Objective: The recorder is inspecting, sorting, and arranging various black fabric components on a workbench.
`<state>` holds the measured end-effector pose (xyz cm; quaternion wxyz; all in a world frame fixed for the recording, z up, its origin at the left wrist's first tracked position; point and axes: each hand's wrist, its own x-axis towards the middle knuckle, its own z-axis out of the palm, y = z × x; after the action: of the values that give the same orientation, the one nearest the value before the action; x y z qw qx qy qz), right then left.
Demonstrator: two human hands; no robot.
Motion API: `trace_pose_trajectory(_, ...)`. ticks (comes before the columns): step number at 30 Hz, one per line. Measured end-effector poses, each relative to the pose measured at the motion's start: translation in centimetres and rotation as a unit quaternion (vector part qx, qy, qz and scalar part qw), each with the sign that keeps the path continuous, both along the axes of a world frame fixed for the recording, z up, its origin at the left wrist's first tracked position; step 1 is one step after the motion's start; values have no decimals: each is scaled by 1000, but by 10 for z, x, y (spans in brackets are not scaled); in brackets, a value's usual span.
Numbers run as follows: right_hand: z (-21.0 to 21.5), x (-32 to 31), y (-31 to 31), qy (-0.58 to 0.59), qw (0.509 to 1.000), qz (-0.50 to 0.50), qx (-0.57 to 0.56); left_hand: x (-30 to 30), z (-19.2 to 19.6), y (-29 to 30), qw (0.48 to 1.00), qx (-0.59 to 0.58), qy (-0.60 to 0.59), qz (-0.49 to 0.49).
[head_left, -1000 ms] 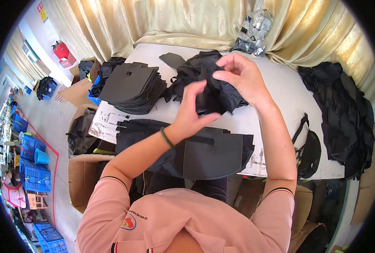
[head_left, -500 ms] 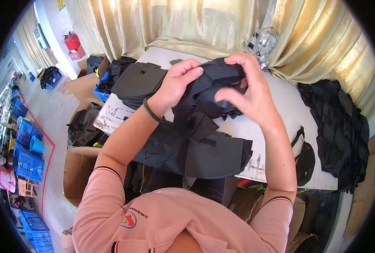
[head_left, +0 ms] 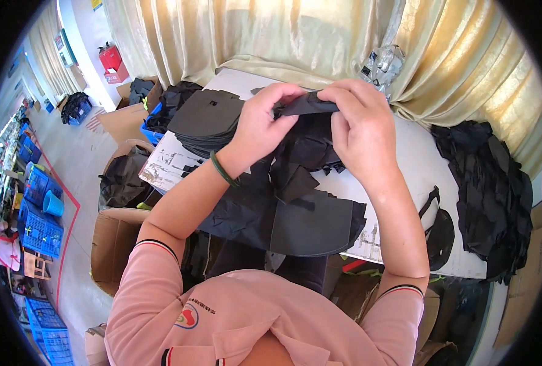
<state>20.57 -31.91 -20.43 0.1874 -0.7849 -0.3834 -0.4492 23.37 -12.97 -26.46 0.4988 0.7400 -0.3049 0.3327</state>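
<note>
Black fabric (head_left: 309, 105) is stretched between my two raised hands, its upper edge pinched at both ends. My left hand (head_left: 265, 125) grips the left end between thumb and fingers. At the right end my right hand (head_left: 362, 119) is closed on the same edge, its fingers curled over. The cloth hangs down in loose folds toward the white table (head_left: 399, 158). Below, a flat dark grey panel with a curved edge (head_left: 310, 226) lies on more black fabric at the table's near edge. Left of my hands is a stack of similar dark panels (head_left: 207, 116).
A pile of black fabric pieces (head_left: 484, 195) covers the table's right end, beside a small black pouch with a strap (head_left: 440, 238). Cardboard boxes (head_left: 115, 250) stand at the left. Clear plastic wrapping (head_left: 382, 66) lies against the curtain (head_left: 295, 36) behind.
My right hand has turned, and its fingers and thumb have closed onto the fabric edge. The fabric's top, broad and bunched before, is now a narrow folded strip between my hands.
</note>
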Motion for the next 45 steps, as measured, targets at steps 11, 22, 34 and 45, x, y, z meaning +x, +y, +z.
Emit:
trace_pose_trajectory(11,-9,-12,-5,-48,989,-142,-7,4,-8,31,967,130,-132,176)
trace_pose_trajectory(22,-65,-83,-83,528,846,70,-21,-46,-59,196,943,223,212,131)
trace_pose_trajectory(34,-168,-41,-114,765,607,159,-145,-32,-97,235,715,425,550,-84)
trace_pose_trajectory(45,-225,4,-57,349,928,-48,-119,25,-168,201,728,388,562,-50)
